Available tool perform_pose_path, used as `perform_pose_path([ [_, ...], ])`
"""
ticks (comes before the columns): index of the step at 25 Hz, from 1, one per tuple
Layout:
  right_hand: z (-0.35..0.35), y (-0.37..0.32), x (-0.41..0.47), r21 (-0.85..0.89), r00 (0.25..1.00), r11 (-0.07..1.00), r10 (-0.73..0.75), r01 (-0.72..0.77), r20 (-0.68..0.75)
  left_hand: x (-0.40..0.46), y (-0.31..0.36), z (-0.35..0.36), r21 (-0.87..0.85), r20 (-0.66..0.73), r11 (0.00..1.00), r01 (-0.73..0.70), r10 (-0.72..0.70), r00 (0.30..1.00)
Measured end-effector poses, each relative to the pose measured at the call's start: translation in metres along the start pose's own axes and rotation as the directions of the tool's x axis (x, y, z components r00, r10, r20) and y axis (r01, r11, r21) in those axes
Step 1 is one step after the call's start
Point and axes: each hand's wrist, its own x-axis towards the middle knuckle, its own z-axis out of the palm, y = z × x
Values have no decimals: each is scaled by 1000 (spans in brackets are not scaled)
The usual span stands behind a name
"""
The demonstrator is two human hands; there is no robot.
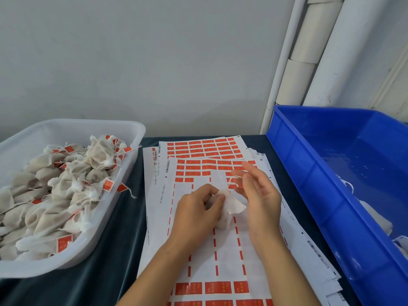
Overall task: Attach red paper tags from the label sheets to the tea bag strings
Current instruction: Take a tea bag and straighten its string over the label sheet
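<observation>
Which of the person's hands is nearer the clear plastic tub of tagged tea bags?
Left. The left hand grips a white tea bag over the label sheets, closer to the clear plastic tub at far left. The right hand lies beyond it, towards the blue plastic crate.

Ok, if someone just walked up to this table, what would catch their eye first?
Probably the red tags on the label sheets spread across the middle of the table, many already peeled off. Above them, the left hand grips a tea bag while the right hand pinches its string. At the left, a white tub is heaped with tagged tea bags; a big blue bin stands at the right.
</observation>
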Motion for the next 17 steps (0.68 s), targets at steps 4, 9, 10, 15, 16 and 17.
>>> perform_pose_path([
  [4, -2, 5, -1, -171, 984, 985, 62, -34, 165, 0, 1, 0, 0, -5, 1000, 12, -12, 1000],
  [9, 3, 13, -6, -376, 978, 926, 81, -2, 195, 1, 0, -1, -6, -4, 999, -40, 40, 999],
  [10, 2, 13, -5, -377, 981, 926, 57, 17, 184, 1, 0, -1, -16, -2, 999, -41, 41, 999],
  [15, 0, 10, -2, -350, 995, 936, 4, 30, 96, 1, -1, 0, -10, -1, 999, -47, 47, 999],
  [16, 0, 10, -2, -327, 997, 945, 8, 16, 72, 1, -1, 0, -3, 0, 999, -46, 46, 999],
  [17, 0, 9, -1, -294, 999, 956, 14, 2, 53, 1, -1, 0, 3, 2, 999, -47, 47, 999],
])
